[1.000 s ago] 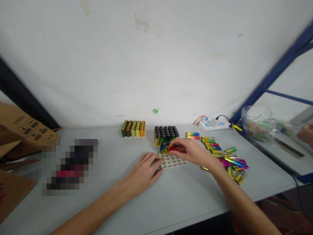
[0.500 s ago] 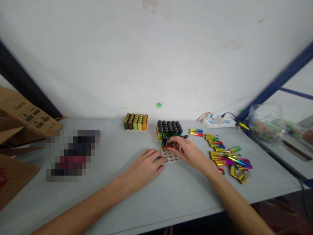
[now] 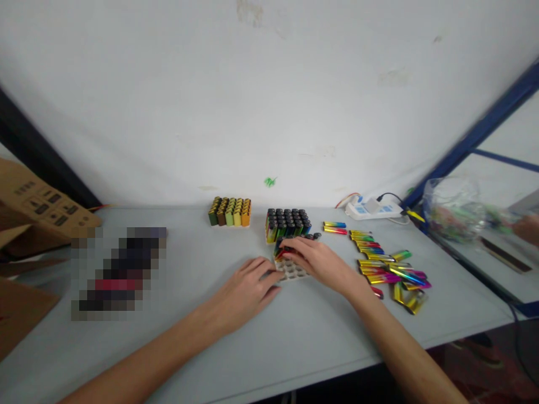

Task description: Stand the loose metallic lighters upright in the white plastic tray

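Observation:
My left hand (image 3: pixel 252 285) steadies a white tray with holes (image 3: pixel 292 273), its fingertips and thumb at the tray's left edge. Over that tray, my right hand (image 3: pixel 318 259) pinches a red lighter (image 3: pixel 287 250), partly covered by the fingers. A few dark-topped lighters stand in the tray's back row, mostly behind the right hand. Just beyond is a full block of upright lighters with black tops (image 3: pixel 288 223).
Another block of lighters with gold tops (image 3: pixel 229 212) stands at the back left. Loose metallic lighters (image 3: pixel 389 269) lie to the right, near a power strip (image 3: pixel 374 210). Cardboard boxes (image 3: pixel 40 205) and a blurred-out patch (image 3: pixel 122 272) are left; a plastic bag (image 3: pixel 455 210) is far right.
My right hand has shifted slightly, lowering the red lighter toward the tray's back row. My left hand stays at the tray's edge. The camera view has turned a little.

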Available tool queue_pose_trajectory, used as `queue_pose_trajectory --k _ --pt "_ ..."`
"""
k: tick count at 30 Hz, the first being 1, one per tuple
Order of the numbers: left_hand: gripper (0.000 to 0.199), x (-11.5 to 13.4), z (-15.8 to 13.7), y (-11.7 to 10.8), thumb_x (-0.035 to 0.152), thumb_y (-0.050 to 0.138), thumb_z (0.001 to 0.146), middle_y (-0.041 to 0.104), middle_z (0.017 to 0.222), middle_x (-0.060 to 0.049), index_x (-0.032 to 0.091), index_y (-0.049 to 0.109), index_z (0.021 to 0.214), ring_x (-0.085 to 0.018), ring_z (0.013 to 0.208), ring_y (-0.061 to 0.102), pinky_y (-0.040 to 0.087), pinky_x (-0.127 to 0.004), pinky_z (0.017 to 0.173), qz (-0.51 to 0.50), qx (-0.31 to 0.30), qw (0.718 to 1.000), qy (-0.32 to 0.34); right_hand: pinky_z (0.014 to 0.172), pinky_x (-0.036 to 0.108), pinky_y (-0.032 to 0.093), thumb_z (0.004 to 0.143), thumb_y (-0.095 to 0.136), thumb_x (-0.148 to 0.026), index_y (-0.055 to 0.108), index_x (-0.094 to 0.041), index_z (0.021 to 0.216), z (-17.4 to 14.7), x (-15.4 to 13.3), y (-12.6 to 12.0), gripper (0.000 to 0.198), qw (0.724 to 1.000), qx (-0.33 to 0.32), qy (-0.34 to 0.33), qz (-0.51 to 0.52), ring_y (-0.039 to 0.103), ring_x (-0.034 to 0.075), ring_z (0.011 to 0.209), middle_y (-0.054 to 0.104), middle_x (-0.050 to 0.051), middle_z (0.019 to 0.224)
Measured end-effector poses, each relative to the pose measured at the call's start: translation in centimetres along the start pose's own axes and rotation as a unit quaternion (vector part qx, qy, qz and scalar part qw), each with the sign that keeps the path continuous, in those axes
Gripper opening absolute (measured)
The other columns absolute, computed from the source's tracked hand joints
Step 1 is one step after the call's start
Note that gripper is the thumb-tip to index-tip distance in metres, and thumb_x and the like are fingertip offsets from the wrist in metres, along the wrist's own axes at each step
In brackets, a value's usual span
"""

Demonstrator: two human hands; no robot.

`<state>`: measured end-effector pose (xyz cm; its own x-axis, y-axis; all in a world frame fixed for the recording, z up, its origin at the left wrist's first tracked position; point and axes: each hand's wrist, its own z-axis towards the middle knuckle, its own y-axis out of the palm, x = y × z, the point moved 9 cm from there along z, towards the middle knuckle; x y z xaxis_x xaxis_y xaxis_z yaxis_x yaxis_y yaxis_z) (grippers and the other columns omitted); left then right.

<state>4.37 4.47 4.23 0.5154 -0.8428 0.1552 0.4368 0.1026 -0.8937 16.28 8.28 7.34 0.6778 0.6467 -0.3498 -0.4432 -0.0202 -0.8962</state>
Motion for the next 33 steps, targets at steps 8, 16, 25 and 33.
queue_pose_trajectory --k 8,16,25,33 --pt "0.024 -0.4 -0.3 -0.3 0.017 0.064 0.100 0.071 0.113 -0.007 0.022 0.067 0.123 -0.026 0.110 0.067 0.057 -0.043 0.099 -0.029 0.020 0.999 0.008 0.084 0.030 0.057 0.109 0.051 -0.036 0.054 -0.025 0.148 0.1 -0.2 0.6 0.041 0.998 0.062 0.023 -0.019 0.075 0.021 0.095 0.078 0.009 0.118" --pt "0.024 -0.8 -0.5 -0.8 0.023 0.052 0.105 0.072 0.111 -0.007 0.023 0.067 0.123 -0.024 0.104 0.069 0.060 -0.040 0.094 -0.040 0.065 0.997 0.030 0.088 0.035 0.056 0.107 0.049 -0.032 0.072 -0.016 0.114 -4.7 10.5 -8.1 0.028 0.949 0.255 0.171 -0.074 0.072 0.022 0.089 0.076 0.013 0.104" --pt "0.025 -0.9 -0.6 -0.8 0.022 0.054 0.103 0.072 0.113 -0.007 0.023 0.067 0.125 -0.024 0.105 0.069 0.061 -0.040 0.094 -0.043 0.044 0.998 0.027 0.116 0.050 0.042 0.104 0.052 -0.022 0.060 -0.012 0.143 -5.2 17.0 -2.2 0.040 0.968 0.023 0.227 -0.106 0.057 0.031 0.135 0.061 0.022 0.143" --pt "0.026 -1.0 -0.6 -0.5 0.021 0.054 0.103 0.070 0.113 -0.008 0.023 0.066 0.126 -0.025 0.106 0.068 0.060 -0.042 0.095 -0.047 0.036 0.998 0.022 0.095 0.037 0.051 0.099 0.068 -0.034 0.072 -0.015 0.126 -4.9 13.3 -3.1 0.033 0.979 -0.006 0.183 -0.088 0.069 0.026 0.103 0.075 0.014 0.111"
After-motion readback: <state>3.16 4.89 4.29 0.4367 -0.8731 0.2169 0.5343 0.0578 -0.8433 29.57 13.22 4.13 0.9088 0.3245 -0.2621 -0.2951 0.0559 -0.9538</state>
